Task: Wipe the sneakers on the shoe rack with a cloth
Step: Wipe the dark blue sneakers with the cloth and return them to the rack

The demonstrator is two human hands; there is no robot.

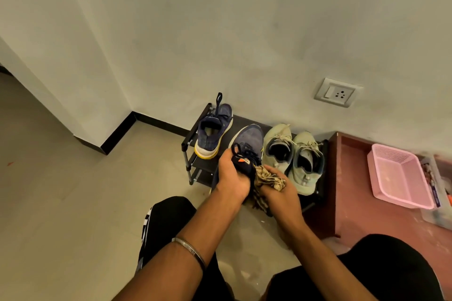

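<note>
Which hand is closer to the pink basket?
The right hand. It holds the cloth by the pale green sneakers, on the side toward the pink basket. The left hand grips the navy sneaker, farther away.

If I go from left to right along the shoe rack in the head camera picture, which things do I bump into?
Blue sneaker with the yellow sole → blue sneaker held by the left hand → cloth in the right hand → two pale green sneakers → pink basket, off the rack.
</note>
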